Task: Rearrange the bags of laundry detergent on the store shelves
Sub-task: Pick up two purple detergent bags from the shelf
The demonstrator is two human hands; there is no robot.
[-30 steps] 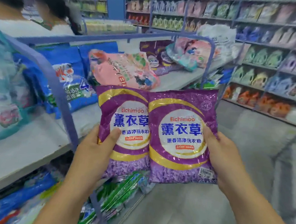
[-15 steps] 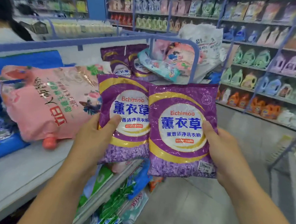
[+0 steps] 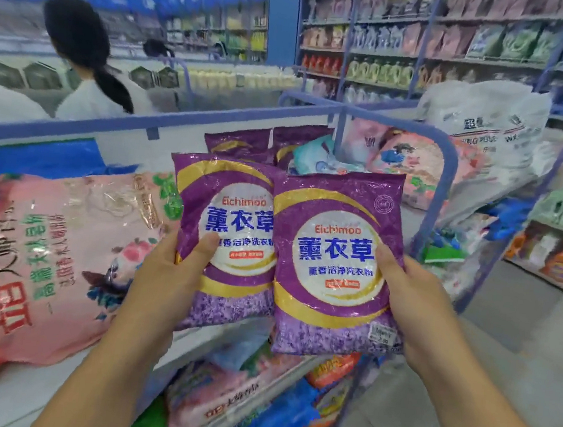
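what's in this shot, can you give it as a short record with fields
left hand: grips left purple bag
right hand: grips right purple bag
bags: upright, side by side, the right one overlapping the left
shelf: pink bag lying flat, left of the hands
behind: more purple bags standing further along the shelf
background: person facing away

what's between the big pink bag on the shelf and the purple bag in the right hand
In the head view, the other purple bag, held by the left hand, lies between the pink bag and the right hand's purple bag.
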